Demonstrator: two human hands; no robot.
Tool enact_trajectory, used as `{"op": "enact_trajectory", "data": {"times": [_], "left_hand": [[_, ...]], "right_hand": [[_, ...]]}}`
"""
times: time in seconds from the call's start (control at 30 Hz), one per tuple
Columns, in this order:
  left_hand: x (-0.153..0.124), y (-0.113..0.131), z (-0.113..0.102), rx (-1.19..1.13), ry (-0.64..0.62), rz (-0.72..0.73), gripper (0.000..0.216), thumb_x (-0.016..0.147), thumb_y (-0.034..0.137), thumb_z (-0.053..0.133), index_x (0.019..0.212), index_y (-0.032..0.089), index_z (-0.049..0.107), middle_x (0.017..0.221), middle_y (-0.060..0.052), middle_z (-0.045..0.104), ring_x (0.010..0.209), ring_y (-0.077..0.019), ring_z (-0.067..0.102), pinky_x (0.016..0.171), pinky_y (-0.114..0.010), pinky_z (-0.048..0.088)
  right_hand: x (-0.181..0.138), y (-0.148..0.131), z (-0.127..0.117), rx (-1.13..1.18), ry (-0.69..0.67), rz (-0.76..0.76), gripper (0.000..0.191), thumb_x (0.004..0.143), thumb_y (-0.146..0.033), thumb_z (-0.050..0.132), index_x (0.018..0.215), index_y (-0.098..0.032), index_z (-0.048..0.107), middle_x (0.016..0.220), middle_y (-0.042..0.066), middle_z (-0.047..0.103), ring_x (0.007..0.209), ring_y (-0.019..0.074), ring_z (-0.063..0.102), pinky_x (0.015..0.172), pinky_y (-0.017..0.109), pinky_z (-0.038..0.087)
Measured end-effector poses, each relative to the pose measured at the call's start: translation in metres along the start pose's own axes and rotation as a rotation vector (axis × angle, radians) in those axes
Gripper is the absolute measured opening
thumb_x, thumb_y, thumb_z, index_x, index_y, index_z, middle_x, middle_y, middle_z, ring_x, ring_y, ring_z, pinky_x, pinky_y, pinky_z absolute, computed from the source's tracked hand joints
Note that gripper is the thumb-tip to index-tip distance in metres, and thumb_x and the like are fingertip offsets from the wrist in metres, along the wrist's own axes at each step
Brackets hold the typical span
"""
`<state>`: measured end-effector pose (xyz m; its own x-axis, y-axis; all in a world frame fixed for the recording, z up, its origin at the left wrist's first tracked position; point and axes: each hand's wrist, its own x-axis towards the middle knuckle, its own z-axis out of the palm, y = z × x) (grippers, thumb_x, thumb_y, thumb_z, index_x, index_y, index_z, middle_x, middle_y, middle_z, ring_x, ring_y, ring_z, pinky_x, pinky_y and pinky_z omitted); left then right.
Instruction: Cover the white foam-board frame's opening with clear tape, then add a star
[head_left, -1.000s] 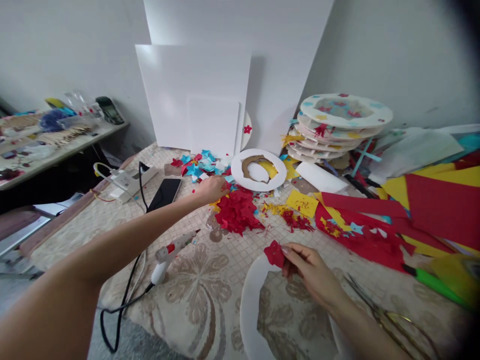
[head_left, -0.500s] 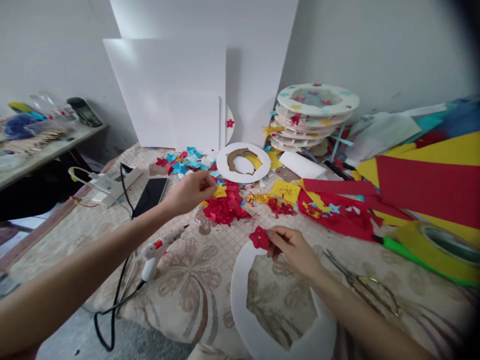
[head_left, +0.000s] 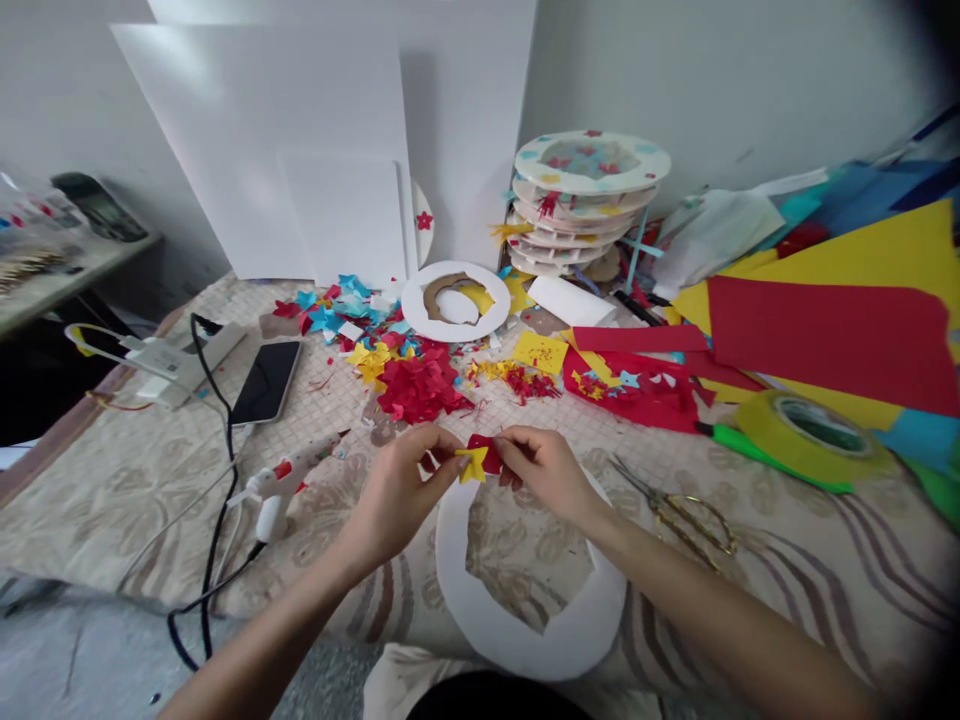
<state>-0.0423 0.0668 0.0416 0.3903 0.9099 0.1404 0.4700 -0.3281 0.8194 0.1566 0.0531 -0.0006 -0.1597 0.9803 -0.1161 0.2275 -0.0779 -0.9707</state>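
My left hand (head_left: 409, 487) pinches a small yellow star (head_left: 473, 464) by one point. Right beside it, my right hand (head_left: 547, 470) grips a red paper flower (head_left: 489, 453) between thumb and fingers. The star overlaps the flower's left side; whether they touch I cannot tell. Below both hands lies a white ring (head_left: 457, 600) with a jagged inner opening, flat at the table's near edge. Beyond my hands are a pile of red flowers (head_left: 422, 384), a few yellow stars (head_left: 369, 362) and a heap of blue stars (head_left: 349, 303).
On the left lie a hot glue gun (head_left: 281, 480), a phone (head_left: 266, 382) and a power strip (head_left: 196, 362) with cables. Gold-handled scissors (head_left: 679, 510), a yellow tape roll (head_left: 810, 435) and coloured sheets (head_left: 829, 340) are on the right. Stacked decorated rings (head_left: 592, 205) stand behind.
My left hand has come back from the pile with the yellow star and met my right hand over the ring. The red flower stays in my right hand. The view has shifted.
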Motion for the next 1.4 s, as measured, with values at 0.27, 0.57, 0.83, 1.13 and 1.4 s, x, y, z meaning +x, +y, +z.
{"op": "enact_trajectory", "data": {"times": [0.27,0.57,0.83,1.13,1.4], "left_hand": [[0.004,-0.007,0.016,-0.039,0.049,0.031,0.013,0.079,0.013,0.067,0.07,0.019,0.06,0.102,-0.005,0.07,0.097,-0.0188,0.065,0.087,-0.033,0.046],[0.007,-0.009,0.016,-0.063,-0.022,-0.082,0.009,0.08,0.018,0.064,0.072,0.018,0.061,0.085,-0.004,0.073,0.079,-0.0187,0.067,0.07,-0.03,0.048],[0.008,-0.011,0.018,-0.042,-0.014,-0.072,0.008,0.079,0.017,0.063,0.071,0.018,0.061,0.074,-0.001,0.07,0.069,-0.0148,0.063,0.064,-0.026,0.045],[0.01,-0.009,0.019,-0.054,-0.012,-0.097,0.008,0.078,0.018,0.063,0.07,0.018,0.06,0.07,-0.001,0.067,0.065,-0.0139,0.06,0.061,-0.026,0.045],[0.01,-0.008,0.021,-0.074,-0.014,-0.091,0.009,0.077,0.016,0.063,0.069,0.018,0.06,0.069,-0.001,0.069,0.064,-0.0133,0.061,0.06,-0.025,0.046]], "right_hand": [[0.0,0.003,0.003,0.02,-0.011,0.001,0.026,0.09,-0.035,0.051,0.073,-0.018,0.061,0.058,-0.001,0.061,0.05,0.011,0.057,0.048,0.021,0.043],[-0.001,0.0,0.003,0.015,-0.018,0.0,0.026,0.089,-0.034,0.051,0.07,-0.018,0.059,0.057,-0.001,0.059,0.049,0.0106,0.057,0.048,0.021,0.042],[-0.002,0.0,0.003,0.0,-0.002,0.0,0.024,0.088,-0.032,0.051,0.072,-0.018,0.061,0.056,-0.001,0.059,0.049,0.0103,0.057,0.047,0.021,0.042],[-0.002,-0.001,0.002,0.012,-0.017,0.015,0.024,0.088,-0.034,0.051,0.075,-0.018,0.062,0.056,-0.001,0.059,0.048,0.0104,0.056,0.047,0.021,0.042],[-0.002,0.0,0.001,0.023,-0.013,0.021,0.025,0.089,-0.036,0.052,0.075,-0.017,0.061,0.057,-0.001,0.059,0.049,0.0107,0.057,0.047,0.021,0.042]]}}
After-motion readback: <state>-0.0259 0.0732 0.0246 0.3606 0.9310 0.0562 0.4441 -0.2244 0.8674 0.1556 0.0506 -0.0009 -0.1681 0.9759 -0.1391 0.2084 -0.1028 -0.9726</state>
